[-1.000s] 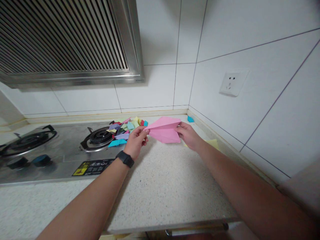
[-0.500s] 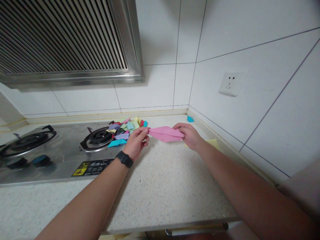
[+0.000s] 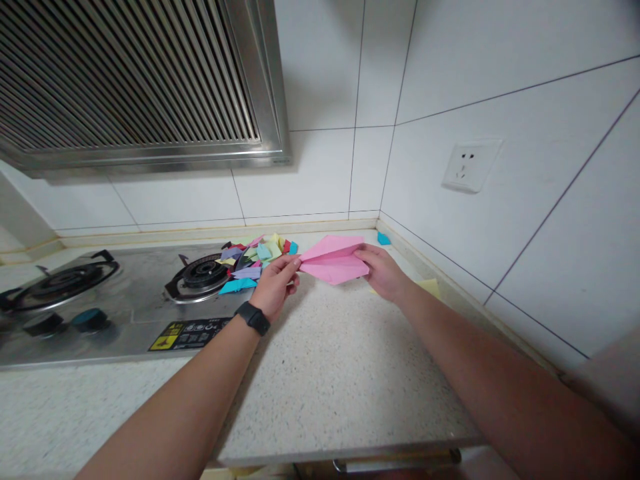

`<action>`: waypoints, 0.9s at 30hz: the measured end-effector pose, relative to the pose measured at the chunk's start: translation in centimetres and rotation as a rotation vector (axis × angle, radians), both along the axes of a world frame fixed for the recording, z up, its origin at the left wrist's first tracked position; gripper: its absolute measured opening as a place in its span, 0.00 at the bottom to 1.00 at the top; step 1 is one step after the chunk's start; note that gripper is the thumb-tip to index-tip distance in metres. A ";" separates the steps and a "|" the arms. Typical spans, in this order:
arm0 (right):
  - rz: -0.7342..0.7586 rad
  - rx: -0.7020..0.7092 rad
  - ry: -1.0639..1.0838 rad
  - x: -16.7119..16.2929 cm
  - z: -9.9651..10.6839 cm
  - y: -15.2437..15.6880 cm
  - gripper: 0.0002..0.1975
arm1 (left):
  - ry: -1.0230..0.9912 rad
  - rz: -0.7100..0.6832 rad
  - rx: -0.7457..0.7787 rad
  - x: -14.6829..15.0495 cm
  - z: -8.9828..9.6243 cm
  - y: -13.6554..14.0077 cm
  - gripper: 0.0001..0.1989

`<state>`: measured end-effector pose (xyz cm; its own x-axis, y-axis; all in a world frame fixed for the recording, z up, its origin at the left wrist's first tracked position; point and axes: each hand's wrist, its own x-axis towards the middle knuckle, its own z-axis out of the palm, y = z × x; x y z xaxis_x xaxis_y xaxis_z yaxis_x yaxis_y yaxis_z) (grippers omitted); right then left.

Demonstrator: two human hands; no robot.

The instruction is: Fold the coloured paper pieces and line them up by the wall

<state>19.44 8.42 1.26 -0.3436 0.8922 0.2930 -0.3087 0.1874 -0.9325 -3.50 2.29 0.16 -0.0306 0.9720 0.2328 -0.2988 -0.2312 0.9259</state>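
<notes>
A pink folded paper point(image 3: 333, 260), shaped like a paper plane, is stretched between my two hands above the counter. My left hand point(image 3: 277, 280) pinches its narrow pointed end at the left. At the wider right end, my right hand point(image 3: 383, 270) grips the paper, the fingers behind it partly hidden. The upper flap stands up, with a crease running lengthwise below it. Just beyond my left hand lies a pile of folded papers point(image 3: 263, 253) in several colours, partly over the right burner.
The gas stove point(image 3: 135, 320) with two burners fills the left, under a range hood point(image 3: 150, 160). Yellow paper point(image 3: 430, 287) lies behind my right wrist. A small blue folded paper point(image 3: 383, 238) sits in the back corner. A wall socket point(image 3: 470, 165) is at right.
The pink paper's upper flap has lifted and spread, so the paper looks wider and more open. Both hands keep their hold at either end. The view has shifted slightly.
</notes>
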 end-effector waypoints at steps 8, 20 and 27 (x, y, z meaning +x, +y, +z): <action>-0.023 0.041 -0.029 0.0 -0.1 0.1 0.08 | 0.026 0.021 -0.013 -0.1 -0.1 0.2 0.17; -0.357 0.530 -0.341 0.1 0.3 -0.3 0.12 | 0.035 -0.014 -0.259 -0.7 -0.7 0.7 0.27; -0.274 0.723 -0.558 -0.1 0.7 -1.9 0.16 | 0.021 -0.001 -0.247 -0.5 -0.6 0.6 0.24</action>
